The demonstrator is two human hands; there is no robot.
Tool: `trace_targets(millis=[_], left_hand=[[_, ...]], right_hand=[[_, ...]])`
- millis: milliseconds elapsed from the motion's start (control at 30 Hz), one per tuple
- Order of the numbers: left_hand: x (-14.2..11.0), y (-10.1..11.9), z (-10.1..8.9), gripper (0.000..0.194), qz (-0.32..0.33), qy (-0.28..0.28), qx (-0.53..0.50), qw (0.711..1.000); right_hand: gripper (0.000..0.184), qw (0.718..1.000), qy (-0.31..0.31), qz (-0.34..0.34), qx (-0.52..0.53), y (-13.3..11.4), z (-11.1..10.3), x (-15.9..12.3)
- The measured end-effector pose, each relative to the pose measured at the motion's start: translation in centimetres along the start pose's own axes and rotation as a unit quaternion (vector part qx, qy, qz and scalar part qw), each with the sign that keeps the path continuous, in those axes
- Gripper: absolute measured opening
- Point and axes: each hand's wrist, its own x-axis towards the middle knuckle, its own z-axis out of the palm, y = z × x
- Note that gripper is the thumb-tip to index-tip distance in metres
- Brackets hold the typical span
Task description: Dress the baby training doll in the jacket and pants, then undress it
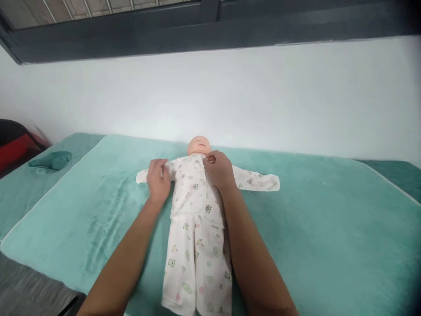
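A baby doll (199,144) lies on its back with its head toward the wall, dressed in a white printed top (192,186) and matching trousers (182,263). Over the sleeve on the left side rests my left hand (158,179), its fingers loosely curved with a gap at the thumb. My right hand (221,168) is at the upper chest just below the doll's chin, fingertips pinched at the edge of the top. The other sleeve (259,181) stretches out flat to the right. My right forearm covers part of the top's right side.
A light green padded mat (312,245) lies under the doll. At far left are a small green cushion-like item (52,160) and a red and black object (16,147). Behind stands a white wall (279,96) below a dark window frame (131,35).
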Motion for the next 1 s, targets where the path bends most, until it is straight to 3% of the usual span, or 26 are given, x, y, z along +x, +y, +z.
trace_targets(millis=[133,200,267,400,567,700,833,1000], left_hand=[[3.0,5.3,4.8,0.025,-0.016,-0.16,-0.067,0.985],[3.9,6.5,6.4,0.022,-0.03,-0.201,-0.062,0.977],[4.1,6.6,7.3,0.022,-0.043,-0.207,-0.052,0.976],[3.7,5.7,7.5,0.021,-0.067,-0.204,-0.069,0.974],[3.7,6.0,7.0,0.019,-0.093,-0.223,-0.052,0.969],[4.0,6.5,6.6,0.024,-0.109,-0.269,-0.017,0.957],[4.3,6.3,6.6,0.022,-0.114,-0.29,-0.045,0.949],[4.3,5.8,7.0,0.013,-0.093,-0.254,-0.068,0.96]], right_hand=[[0.024,0.996,-0.009,0.017,-0.082,-1.0,-0.1,-0.2],[0.02,0.993,-0.015,0.04,-0.112,-1.3,-0.1,-0.1],[0.016,0.991,-0.027,0.056,-0.122,-1.4,-0.2,0.2],[0.013,0.993,-0.037,0.06,-0.097,-1.1,-0.3,0.7],[0.015,0.997,-0.039,0.061,0.011,-0.8,-0.4,0.8],[0.011,0.996,-0.038,0.06,-0.051,-1.2,-1.0,0.5],[0.015,0.99,-0.048,0.053,-0.12,-1.3,-1.1,0.4],[0.019,0.997,-0.038,0.071,-0.02,-0.5,-0.8,1.0]])
